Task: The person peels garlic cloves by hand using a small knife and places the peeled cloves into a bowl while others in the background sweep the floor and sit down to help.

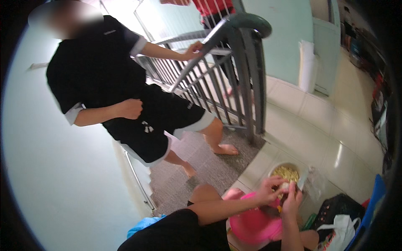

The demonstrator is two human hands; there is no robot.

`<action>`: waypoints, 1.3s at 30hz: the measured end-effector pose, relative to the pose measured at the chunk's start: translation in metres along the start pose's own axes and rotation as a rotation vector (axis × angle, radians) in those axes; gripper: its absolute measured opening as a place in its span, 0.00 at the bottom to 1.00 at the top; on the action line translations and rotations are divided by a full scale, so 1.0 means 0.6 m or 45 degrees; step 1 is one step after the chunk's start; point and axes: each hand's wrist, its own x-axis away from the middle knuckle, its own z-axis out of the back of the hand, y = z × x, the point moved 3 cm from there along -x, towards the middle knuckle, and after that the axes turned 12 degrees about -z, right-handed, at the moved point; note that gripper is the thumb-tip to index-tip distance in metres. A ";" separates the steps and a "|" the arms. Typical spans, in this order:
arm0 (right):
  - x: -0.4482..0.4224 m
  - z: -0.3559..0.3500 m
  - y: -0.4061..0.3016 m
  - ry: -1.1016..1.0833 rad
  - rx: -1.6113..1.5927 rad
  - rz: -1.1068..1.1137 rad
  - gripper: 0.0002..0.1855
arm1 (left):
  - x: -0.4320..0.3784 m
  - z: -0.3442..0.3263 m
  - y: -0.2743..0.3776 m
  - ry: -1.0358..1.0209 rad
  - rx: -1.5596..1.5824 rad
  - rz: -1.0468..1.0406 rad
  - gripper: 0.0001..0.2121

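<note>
My left hand (pixel 272 189) and my right hand (pixel 292 199) meet over the rim of a white bowl, their fingers closed on a small pale piece of food (pixel 284 187). Dark reddish-brown matter, perhaps peel, shows between the hands; its kind cannot be told. Yellowish pieces of food (pixel 285 173) fill the far part of the white bowl (pixel 272 168), and my hands hide its near part. Below my forearms a pink plastic basin (pixel 256 224) stands between my legs. A pale blade-like thing (pixel 304 180) lies at the bowl's right side.
A person in black (pixel 97 69) stands on the stone stairs (pixel 179 157), one hand on the metal railing (pixel 234 72). Another person in red (pixel 213 8) is behind the railing. A clear plastic bag (pixel 315 183), a black bag (pixel 334 210) and a white bag (pixel 342 229) lie at the right.
</note>
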 end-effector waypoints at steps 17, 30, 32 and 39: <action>0.015 -0.026 -0.036 -0.186 0.161 -0.201 0.26 | -0.021 0.005 -0.009 -0.028 0.596 0.733 0.17; 0.036 -0.016 -0.102 0.012 0.812 0.447 0.16 | -0.041 0.029 -0.014 0.313 1.370 1.180 0.18; 0.044 -0.018 -0.112 0.015 0.775 0.503 0.16 | -0.032 0.037 -0.029 0.191 1.480 1.191 0.20; 0.042 -0.022 -0.110 -0.055 0.993 0.545 0.16 | -0.026 0.024 -0.002 -0.076 1.076 1.335 0.23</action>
